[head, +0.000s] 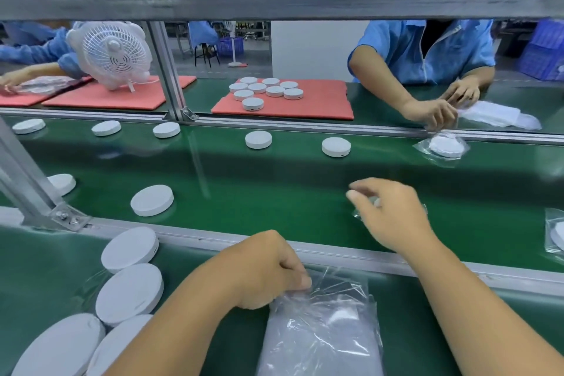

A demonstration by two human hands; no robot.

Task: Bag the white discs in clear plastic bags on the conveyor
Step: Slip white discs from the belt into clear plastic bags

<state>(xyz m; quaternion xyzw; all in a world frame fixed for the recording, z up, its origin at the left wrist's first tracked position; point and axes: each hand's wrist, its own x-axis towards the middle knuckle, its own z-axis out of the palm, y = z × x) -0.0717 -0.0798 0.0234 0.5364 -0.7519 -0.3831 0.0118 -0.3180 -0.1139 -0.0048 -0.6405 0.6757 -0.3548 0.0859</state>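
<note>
My left hand (262, 268) pinches the top edge of a stack of clear plastic bags (320, 330) on the near green bench. My right hand (393, 217) is out over the green conveyor belt (274, 186), fingers loosely spread above a bagged white disc (374, 201) that it mostly hides. Several bare white discs (128, 293) lie at my near left. More bare discs ride the belt, one nearby (151, 200) and others farther off (258, 139). Two more bagged discs lie at the far right (444, 146) and at the right edge (557, 235).
An aluminium rail (335, 256) divides my bench from the belt, with a slanted post (27, 180) at left. Across the belt a person in blue (427, 52) handles a bag. A red mat (283, 110) holds several discs, and a white fan (111, 53) stands at far left.
</note>
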